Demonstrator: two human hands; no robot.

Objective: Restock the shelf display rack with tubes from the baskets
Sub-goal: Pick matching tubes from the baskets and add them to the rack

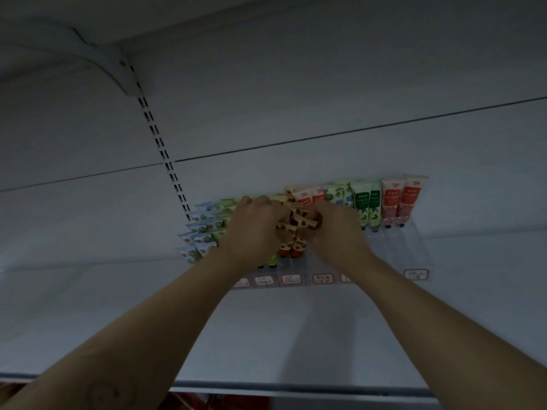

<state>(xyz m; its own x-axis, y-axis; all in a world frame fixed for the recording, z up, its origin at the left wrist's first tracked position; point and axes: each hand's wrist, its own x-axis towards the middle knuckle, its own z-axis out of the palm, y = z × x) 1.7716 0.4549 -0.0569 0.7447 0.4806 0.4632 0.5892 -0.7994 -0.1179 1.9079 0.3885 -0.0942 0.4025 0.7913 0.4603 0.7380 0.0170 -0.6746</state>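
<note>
A clear stepped display rack (414,247) stands at the back of a white shelf, with price labels along its front. It holds rows of small tubes: blue-white ones (195,232) at the left, green tubes (367,205) and red tubes (399,199) at the right. Both my hands reach into the rack's middle. My left hand (251,232) and my right hand (334,229) both grip orange strawberry-print tubes (296,232) that stand in the middle lanes. Their fingertips are hidden among the tubes.
The white shelf board (281,335) spreads in front of the rack, with its front edge near the bottom of the view. A slotted upright (165,155) and a bracket (118,66) of the upper shelf sit up on the left. The rack's right lanes have bare steps.
</note>
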